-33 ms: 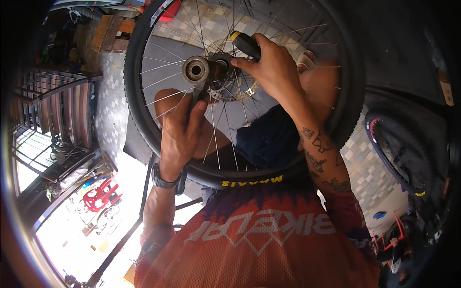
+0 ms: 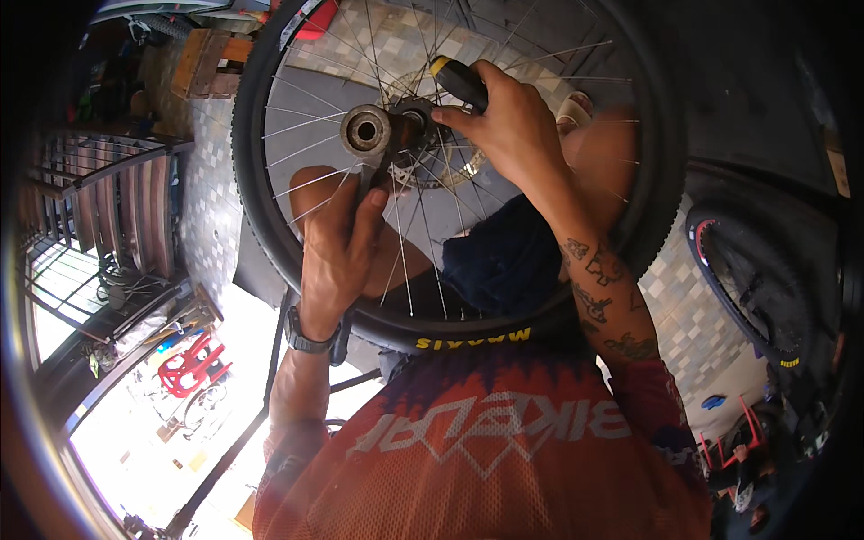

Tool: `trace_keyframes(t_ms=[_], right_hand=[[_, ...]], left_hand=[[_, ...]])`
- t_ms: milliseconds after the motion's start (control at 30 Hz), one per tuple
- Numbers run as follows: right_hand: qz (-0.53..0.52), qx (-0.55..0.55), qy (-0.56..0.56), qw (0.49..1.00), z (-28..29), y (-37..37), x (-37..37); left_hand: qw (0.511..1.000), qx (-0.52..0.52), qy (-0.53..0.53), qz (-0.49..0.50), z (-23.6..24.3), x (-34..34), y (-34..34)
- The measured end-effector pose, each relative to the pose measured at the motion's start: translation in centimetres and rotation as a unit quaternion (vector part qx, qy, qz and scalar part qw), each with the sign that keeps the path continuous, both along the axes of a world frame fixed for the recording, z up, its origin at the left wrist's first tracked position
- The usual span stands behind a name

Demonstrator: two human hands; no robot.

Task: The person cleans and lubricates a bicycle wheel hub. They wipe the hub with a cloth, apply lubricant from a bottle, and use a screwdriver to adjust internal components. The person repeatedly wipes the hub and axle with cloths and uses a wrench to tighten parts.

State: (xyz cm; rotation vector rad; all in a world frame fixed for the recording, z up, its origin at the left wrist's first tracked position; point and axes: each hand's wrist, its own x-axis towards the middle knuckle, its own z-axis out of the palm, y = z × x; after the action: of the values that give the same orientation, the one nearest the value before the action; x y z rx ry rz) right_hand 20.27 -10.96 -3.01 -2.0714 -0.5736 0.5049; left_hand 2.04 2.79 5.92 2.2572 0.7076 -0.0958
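Note:
A black-tyred wheel (image 2: 657,144) with thin spokes lies across my lap, with a brake disc (image 2: 463,166) at its middle. A round metal piece (image 2: 364,131) with a bore stands at the hub (image 2: 416,121). My left hand (image 2: 337,247) has fingers wrapped round a dark flat tool (image 2: 378,171) that runs up beneath that piece. My right hand (image 2: 513,126) grips a black tool handle with a yellow end (image 2: 454,79), thumb beside the hub; where the tool ends is hidden. A dark blue cloth (image 2: 499,261) shows through the spokes below the hands.
Wooden crates (image 2: 211,63) stand at upper left, slatted wooden furniture (image 2: 126,207) at left, a red plastic chair (image 2: 189,364) at lower left. Another tyred wheel (image 2: 747,288) lies at right. A person (image 2: 751,468) is partly visible at lower right.

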Motion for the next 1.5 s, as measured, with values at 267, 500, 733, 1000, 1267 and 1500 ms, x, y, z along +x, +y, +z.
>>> trace_keyframes(t_ms=[267,500,733,1000,1267,1500], right_hand=[[-0.005,-0.001,-0.009,1.0,-0.2,0.0,0.1],[-0.019,-0.004,-0.052,0.998,-0.6,0.1,0.1],[-0.024,0.006,-0.046,0.999,-1.0,0.1,0.2],[-0.022,0.006,-0.054,0.998,-1.1,0.2,0.2],[-0.019,-0.003,-0.051,0.999,-1.1,0.1,0.3],[-0.022,-0.002,-0.056,0.998,-1.0,0.1,0.2]], left_hand=[[0.997,-0.033,0.023,0.06,-0.4,0.4,-0.4],[0.993,-0.073,0.044,0.084,-0.4,0.7,-0.2],[0.998,-0.046,0.012,0.028,-1.7,0.3,0.7],[1.0,-0.004,0.022,-0.005,-2.1,0.5,1.4],[1.0,0.002,-0.001,0.026,-1.6,0.8,1.1],[0.988,-0.071,-0.006,0.136,-0.2,1.3,0.7]])
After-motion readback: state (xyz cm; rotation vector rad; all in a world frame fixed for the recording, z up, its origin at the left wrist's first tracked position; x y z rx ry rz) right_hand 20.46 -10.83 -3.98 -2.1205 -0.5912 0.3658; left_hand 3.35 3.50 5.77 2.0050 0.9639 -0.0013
